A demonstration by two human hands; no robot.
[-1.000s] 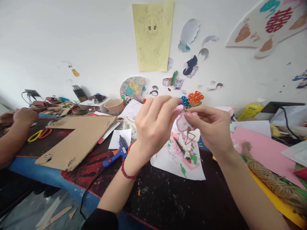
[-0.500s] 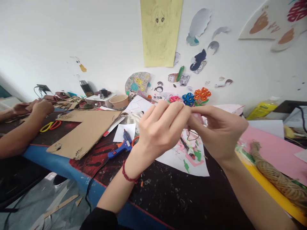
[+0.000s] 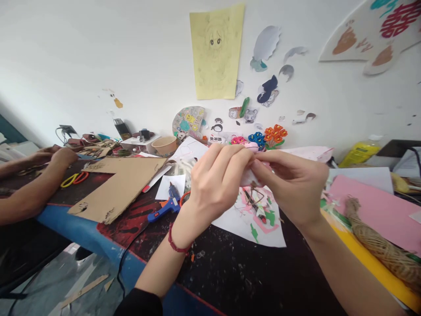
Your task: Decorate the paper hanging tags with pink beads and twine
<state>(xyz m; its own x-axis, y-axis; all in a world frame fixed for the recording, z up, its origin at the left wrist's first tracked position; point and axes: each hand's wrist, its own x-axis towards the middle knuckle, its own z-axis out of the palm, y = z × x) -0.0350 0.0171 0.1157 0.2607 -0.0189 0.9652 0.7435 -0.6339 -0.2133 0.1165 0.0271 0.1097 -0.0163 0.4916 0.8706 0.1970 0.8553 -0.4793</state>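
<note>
My left hand point(image 3: 215, 182), with a dark red bracelet at its wrist, is closed around a small pink piece point(image 3: 251, 147) held up above the table. My right hand point(image 3: 296, 184) pinches the same piece from the other side with thumb and forefinger. Most of the piece is covered by my fingers, so its kind cannot be made out. A brown cord loop point(image 3: 255, 195) shows just below the hands. Under them, a white paper sheet point(image 3: 237, 224) carries green and pink paper scraps. Left of my left hand lies a blue glue gun point(image 3: 167, 204).
Cut cardboard point(image 3: 115, 188) and yellow-and-orange-handled scissors point(image 3: 75, 179) lie to the left, near another person's hands point(image 3: 61, 158). Twine point(image 3: 381, 241) and pink paper point(image 3: 371, 206) are on the right. Blue and orange craft flowers point(image 3: 274, 135) stand behind, by a yellow bottle point(image 3: 360, 151).
The view has tilted up slightly. My right hand has turned a little and come closer to the left. More of the pink piece shows above my fingers now.
</note>
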